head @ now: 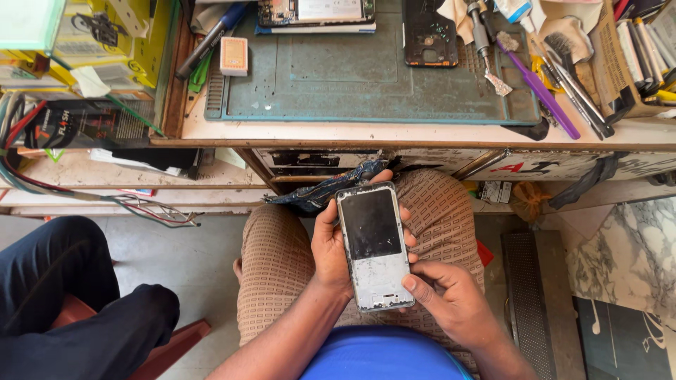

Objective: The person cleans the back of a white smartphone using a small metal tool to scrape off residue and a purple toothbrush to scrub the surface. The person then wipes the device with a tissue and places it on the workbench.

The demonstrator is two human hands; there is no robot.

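In the head view, an opened phone frame [373, 246] was held over the lap, below the workbench [394, 134]. It was gripped along its left edge by the left hand [331, 246], while its lower right corner was pinched by the right hand [440, 292].

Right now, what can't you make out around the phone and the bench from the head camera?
- Underside of the phone frame: faces down, covered by the left hand.
- Its lower right corner: under the right hand thumb.
- Opened phone at the back of the green mat: cut off by the top edge.
- Tools at the bench's right: overlapping, small parts too small to tell.
- The person beside: only dark trouser legs, cut by the left edge.
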